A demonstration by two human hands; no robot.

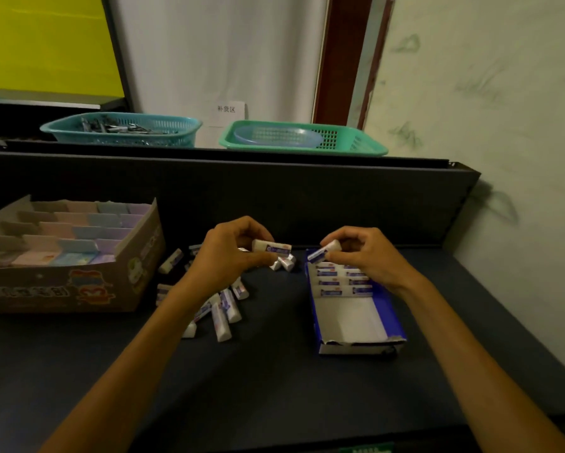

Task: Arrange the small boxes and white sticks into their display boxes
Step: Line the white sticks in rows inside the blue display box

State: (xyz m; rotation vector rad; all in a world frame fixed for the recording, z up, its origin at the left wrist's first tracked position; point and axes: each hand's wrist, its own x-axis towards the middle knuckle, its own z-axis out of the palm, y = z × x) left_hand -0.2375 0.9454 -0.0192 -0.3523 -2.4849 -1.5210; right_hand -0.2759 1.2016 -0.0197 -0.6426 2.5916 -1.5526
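Observation:
My left hand (232, 253) pinches a white stick (272, 247) above the dark table, with more sticks under its fingers. My right hand (369, 253) pinches another white stick (325, 250) over the far end of the blue display box (397, 317). Several sticks lie in rows in that box's far half; its near half shows bare white card. A loose pile of white sticks (223, 308) lies on the table under my left forearm. At the left stands a brown display box (134, 256) with rows of pastel small boxes (78, 246).
A raised dark ledge (241, 158) runs behind the table and carries a teal basket (120, 129) with metal items and a green basket (304, 138). A pale wall (503, 158) closes the right side. The table's front edge (340, 439) is near me.

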